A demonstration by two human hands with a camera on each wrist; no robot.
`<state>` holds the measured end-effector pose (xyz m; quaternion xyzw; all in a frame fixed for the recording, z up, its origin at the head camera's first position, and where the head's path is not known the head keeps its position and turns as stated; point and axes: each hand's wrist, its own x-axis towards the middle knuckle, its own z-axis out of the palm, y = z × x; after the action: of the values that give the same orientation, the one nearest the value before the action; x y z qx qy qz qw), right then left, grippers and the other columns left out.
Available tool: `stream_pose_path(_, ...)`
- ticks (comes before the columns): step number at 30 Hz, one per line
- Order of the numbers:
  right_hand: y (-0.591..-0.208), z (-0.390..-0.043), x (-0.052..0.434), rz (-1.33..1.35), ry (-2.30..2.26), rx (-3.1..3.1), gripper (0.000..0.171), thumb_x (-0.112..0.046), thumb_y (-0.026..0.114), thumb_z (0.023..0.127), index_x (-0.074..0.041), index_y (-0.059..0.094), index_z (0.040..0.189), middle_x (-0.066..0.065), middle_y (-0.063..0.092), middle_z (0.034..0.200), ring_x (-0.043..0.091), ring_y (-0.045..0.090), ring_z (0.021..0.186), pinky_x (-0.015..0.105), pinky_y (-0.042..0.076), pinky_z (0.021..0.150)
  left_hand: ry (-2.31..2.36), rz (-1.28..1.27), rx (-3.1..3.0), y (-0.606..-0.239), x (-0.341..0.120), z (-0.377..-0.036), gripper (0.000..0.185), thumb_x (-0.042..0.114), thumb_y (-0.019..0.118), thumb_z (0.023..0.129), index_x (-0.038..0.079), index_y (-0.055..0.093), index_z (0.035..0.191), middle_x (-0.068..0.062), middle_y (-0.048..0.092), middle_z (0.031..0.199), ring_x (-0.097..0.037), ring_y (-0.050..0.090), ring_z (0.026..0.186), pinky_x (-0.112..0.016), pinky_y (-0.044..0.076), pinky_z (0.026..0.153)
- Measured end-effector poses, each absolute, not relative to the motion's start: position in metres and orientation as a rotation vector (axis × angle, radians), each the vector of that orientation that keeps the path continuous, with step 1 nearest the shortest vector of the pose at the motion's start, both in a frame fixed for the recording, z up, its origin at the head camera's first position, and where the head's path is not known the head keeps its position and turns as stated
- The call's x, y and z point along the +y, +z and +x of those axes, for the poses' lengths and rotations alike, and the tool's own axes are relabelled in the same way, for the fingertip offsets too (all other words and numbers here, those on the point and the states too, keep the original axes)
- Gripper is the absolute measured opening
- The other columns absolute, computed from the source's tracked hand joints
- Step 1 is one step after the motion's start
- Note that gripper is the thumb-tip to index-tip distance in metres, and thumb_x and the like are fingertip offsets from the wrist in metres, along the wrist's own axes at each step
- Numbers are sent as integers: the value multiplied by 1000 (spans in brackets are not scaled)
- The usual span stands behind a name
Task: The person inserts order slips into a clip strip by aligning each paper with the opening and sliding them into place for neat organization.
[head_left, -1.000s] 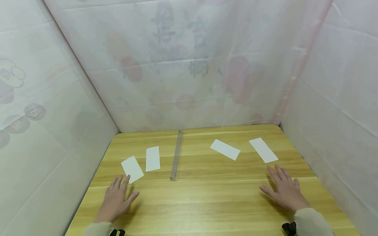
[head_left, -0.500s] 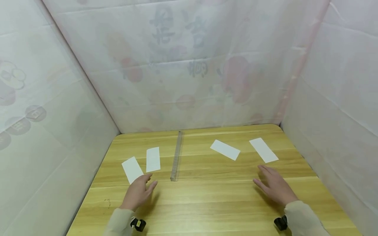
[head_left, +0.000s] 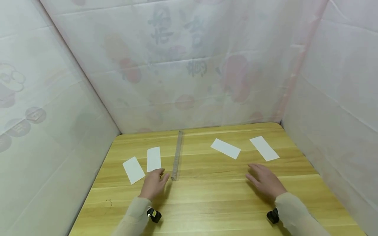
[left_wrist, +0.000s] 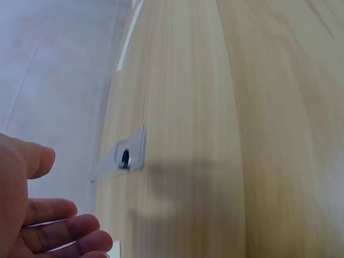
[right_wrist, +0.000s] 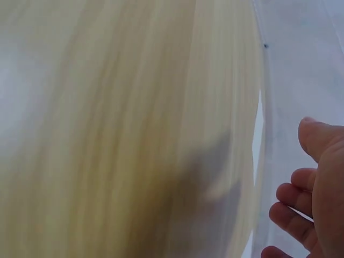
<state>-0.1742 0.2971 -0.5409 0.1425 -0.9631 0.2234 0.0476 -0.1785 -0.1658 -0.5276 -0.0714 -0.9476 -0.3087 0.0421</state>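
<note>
A clear ruler (head_left: 177, 154) lies lengthwise on the wooden table (head_left: 203, 200), left of its middle. My left hand (head_left: 154, 183) hovers beside the ruler's near end, thumb and fingers apart, holding nothing. In the left wrist view the ruler's end (left_wrist: 131, 150), with a dark-looking hole, shows beyond the thumb. Over the right half, my right hand (head_left: 264, 181) hangs above the wood with relaxed fingers and nothing in them. Two white paper slips, one outer (head_left: 134, 170) and one inner (head_left: 154, 158), lie left of the ruler; the inner one's near edge meets my left fingertips in the head view.
Right of the ruler lie two more white slips, one slanted (head_left: 225, 148) and one farther right (head_left: 264, 148). Pale printed cloth walls (head_left: 189, 82) enclose the table at the back and both sides. Each wrist wears a small black camera.
My left hand has moved right, from the outer left slip to near the ruler's near end. The right hand has drifted left, away from the far right slip. Ruler and slips stay put.
</note>
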Motion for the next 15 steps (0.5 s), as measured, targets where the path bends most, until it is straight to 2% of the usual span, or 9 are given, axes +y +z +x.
stream_pose_path(10, -535, -210, 234, 582, 729, -2924, 51, -38, 54, 98, -6, 51, 138, 15, 52, 136, 37, 47, 126, 56, 36, 101, -917, -174, -2890, -531, -137, -203, 43, 28, 61, 95, -9, 62, 117, -22, 64, 109, -36, 61, 100, -47, 50, 84)
stream_pose_path(15, -533, -228, 196, 647, 762, -2954, 48, -36, 53, 99, -5, 54, 135, 14, 53, 136, 34, 46, 127, 53, 36, 104, -867, -151, -2902, -529, -128, -209, 45, 27, 61, 94, -12, 62, 117, -25, 61, 110, -38, 60, 100, -49, 49, 86)
